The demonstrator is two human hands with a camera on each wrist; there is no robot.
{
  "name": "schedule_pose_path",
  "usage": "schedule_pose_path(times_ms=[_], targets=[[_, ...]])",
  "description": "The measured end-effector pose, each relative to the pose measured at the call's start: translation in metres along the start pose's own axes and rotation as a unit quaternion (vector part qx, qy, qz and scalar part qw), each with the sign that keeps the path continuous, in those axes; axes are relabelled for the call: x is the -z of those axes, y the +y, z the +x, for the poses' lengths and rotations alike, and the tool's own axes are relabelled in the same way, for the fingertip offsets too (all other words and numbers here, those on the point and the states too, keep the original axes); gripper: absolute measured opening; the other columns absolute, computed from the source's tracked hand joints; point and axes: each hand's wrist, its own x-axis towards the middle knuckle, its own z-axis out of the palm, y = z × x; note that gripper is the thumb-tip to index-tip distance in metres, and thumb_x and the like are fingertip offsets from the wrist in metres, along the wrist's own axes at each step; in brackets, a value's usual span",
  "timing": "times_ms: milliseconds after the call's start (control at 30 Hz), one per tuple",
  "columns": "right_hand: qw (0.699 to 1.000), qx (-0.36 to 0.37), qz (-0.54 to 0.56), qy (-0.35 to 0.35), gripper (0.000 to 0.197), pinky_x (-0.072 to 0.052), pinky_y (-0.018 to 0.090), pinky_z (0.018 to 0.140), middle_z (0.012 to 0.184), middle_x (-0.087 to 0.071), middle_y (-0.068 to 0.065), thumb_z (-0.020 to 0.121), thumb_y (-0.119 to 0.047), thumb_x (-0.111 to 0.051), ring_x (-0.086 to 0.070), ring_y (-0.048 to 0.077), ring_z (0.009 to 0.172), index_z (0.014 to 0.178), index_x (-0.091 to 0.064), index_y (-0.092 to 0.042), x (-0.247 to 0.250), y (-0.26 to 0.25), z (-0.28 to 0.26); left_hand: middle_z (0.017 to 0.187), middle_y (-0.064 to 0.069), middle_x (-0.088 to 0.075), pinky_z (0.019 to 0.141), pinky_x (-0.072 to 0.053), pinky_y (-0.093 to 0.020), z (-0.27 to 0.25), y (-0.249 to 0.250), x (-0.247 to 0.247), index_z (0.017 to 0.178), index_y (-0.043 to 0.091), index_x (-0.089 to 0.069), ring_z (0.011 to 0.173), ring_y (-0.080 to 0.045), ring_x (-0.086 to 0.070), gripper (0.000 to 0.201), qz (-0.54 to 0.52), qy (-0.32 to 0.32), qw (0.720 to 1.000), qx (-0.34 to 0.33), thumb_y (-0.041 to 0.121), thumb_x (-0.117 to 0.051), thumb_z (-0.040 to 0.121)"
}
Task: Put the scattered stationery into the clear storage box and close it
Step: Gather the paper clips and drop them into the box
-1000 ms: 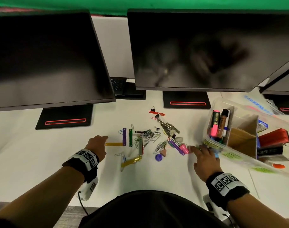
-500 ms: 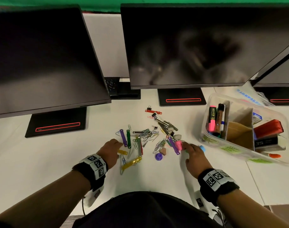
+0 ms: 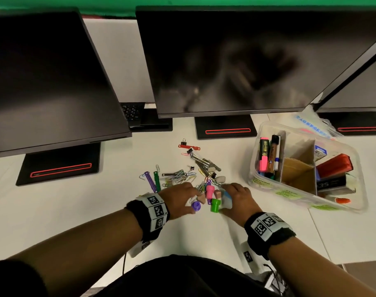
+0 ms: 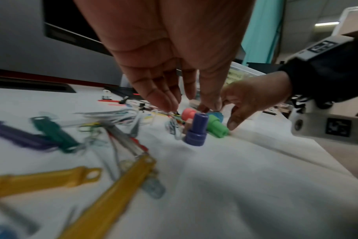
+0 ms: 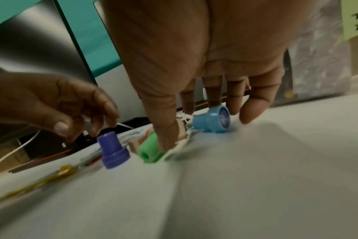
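Note:
Scattered stationery lies on the white table: paper clips (image 3: 178,175), coloured fastener strips and small stampers. My left hand (image 3: 189,197) reaches down with straight fingers, its fingertips (image 4: 168,105) touching clips just behind the upright purple stamper (image 4: 195,131). My right hand (image 3: 232,196) is spread over the pile. Its thumb presses on the lying green stamper (image 5: 148,152), and its fingers stand around the blue stamper (image 5: 213,119). A pink stamper (image 3: 209,191) sits between the hands. The clear storage box (image 3: 290,192) stands open to the right, holding markers and boxes.
Three dark monitors on black bases (image 3: 223,129) line the back of the table. A red fastener and binder clips (image 3: 189,146) lie behind the pile. Purple and green strips (image 3: 152,181) lie to its left, yellow strips (image 4: 117,186) under my left wrist. The clear lid (image 3: 311,125) lies behind the box.
Both hands have moved inward from the sides of the pile and now nearly meet around the stampers. The blue stamper has shifted left with the right hand.

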Motion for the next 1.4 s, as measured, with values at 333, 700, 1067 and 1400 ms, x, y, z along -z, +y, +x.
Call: schedule_pose_path(times_ms=[333,700,1067,1400], targets=[[0.994,-0.002,0.103,0.042,0.026,-0.042,0.029,0.086,0.107,-0.059,0.015,0.085,-0.005,-0.055,-0.056,0.033,0.1,0.11,-0.063,-0.008,-0.005,0.008,0.008,0.125,-0.008,-0.046,0.096,-0.045,-0.034,0.032,0.024,-0.017,0.133,0.023,-0.042,0.112,-0.029,-0.055,0.05,0.032,-0.033,0.999,0.022,0.023,-0.062,0.087],[0.981,0.162,0.06,-0.083,0.045,-0.042,0.027,0.092,0.113,-0.052,0.014,0.089,-0.034,-0.036,-0.055,0.029,0.104,0.128,-0.055,-0.024,-0.002,0.011,-0.008,0.125,-0.011,-0.042,0.083,-0.044,-0.032,0.036,0.019,-0.024,0.119,0.015,-0.051,0.104,-0.031,-0.054,0.031,0.062,-0.028,0.998,0.019,0.022,-0.052,0.09],[0.988,0.12,0.098,-0.008,0.042,-0.045,0.025,0.081,0.112,-0.053,0.004,0.085,-0.034,-0.061,-0.057,0.023,0.097,0.125,-0.049,-0.029,0.031,0.018,-0.028,0.119,-0.004,-0.047,0.085,-0.036,-0.017,0.042,0.032,0.013,0.116,0.017,-0.059,0.105,-0.021,-0.055,0.031,-0.041,0.041,0.998,-0.005,0.023,-0.062,0.086],[0.954,-0.038,0.175,0.242,0.037,-0.039,0.023,0.078,0.104,-0.058,0.011,0.076,-0.006,-0.07,-0.055,0.026,0.095,0.109,-0.058,-0.015,0.129,0.086,-0.054,0.116,0.003,-0.052,0.093,-0.048,-0.024,0.07,0.117,0.062,0.112,0.02,-0.062,0.101,-0.013,-0.056,0.028,-0.129,0.187,0.972,-0.067,0.021,-0.067,0.084]])
